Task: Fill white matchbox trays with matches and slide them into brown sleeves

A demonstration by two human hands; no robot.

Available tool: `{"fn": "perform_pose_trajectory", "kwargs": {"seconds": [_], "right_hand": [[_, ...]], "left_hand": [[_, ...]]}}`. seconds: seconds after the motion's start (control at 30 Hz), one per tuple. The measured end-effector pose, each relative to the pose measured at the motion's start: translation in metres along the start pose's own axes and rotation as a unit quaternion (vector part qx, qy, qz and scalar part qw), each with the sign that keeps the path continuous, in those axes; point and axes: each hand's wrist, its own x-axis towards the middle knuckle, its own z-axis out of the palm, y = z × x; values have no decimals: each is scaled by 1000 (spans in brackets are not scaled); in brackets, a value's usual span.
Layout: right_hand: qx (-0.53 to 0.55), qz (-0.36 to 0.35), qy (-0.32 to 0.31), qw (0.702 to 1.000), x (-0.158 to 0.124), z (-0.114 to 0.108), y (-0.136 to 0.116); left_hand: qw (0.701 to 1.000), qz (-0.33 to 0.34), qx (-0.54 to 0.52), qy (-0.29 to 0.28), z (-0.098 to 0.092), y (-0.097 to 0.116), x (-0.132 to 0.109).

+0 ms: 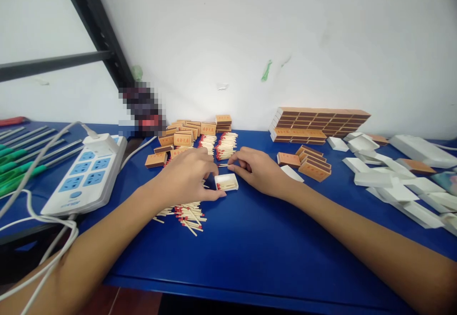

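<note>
A small white tray (227, 177) with several red-tipped matches inside lies on the blue table. My left hand (191, 174) holds it at its left end, thumb at the lower corner and a finger at the upper one. My right hand (255, 169) is pinched just above and right of the tray, with a match (223, 165) between its fingertips. Piles of loose matches lie behind the tray (226, 146) and below my left hand (190, 216); part of the matches are hidden by that hand.
Orange matchboxes (183, 138) are heaped behind my left hand. Stacked matchboxes (317, 122) stand along the wall, a few more (314, 165) nearer. White trays (400, 186) are scattered right. A power strip (85, 174), cables and green-handled tools (21, 172) lie left.
</note>
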Motion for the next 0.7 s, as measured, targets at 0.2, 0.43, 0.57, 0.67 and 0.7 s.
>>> {"fn": "perform_pose_trajectory", "kwargs": {"seconds": [0.2,0.43,0.57,0.67,0.7], "right_hand": [[3,6,0,1000,1,5,1],[27,-9,-2,1000,-6,-16,-11],[57,-21,-85,995,-13,-25,-28],[85,-15,-77,993,-11,-23,-27],[83,-12,-53,995,-9,-20,-24]], "left_hand": [[1000,-1,8,-2,1,0,0],[1000,-3,0,-1,0,-1,-1],[1000,-3,2,-2,0,-1,0],[1000,-5,4,-8,-1,0,0],[1000,-4,3,-7,-1,1,0]]}}
